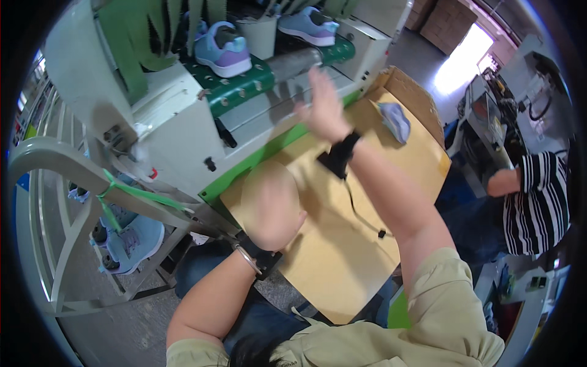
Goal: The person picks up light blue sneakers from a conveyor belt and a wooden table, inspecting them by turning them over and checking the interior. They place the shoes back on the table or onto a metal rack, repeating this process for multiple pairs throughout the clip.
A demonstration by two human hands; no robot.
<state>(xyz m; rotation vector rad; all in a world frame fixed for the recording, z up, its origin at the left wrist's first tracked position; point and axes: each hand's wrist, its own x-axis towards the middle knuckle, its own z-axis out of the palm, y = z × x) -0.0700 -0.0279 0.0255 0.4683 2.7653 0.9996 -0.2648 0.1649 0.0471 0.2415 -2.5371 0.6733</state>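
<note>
My right hand [325, 110] is raised at the front of a machine, its fingers stretched toward the green conveyor belt [241, 92] with nothing seen in them. My left hand [268, 208], smeared by motion, hovers above the left part of a tan board [342, 257]; a pale blurred oval surrounds its fingers, and I cannot make out whether it holds anything. Two light blue and lilac sneakers, a nearer shoe [225, 50] and a farther shoe [309, 25], sit on the belt. Black bands wrap both my wrists, and a dark cable [353, 199] hangs from the right one.
A grey-lilac shoe-shaped piece [394, 121] lies at the board's far right, beside a cardboard edge [422, 101]. Green strip curtains [134, 37] hang over the belt. At left, more sneakers [131, 244] rest on a metal rack [61, 165]. A person in stripes [535, 205] works at right.
</note>
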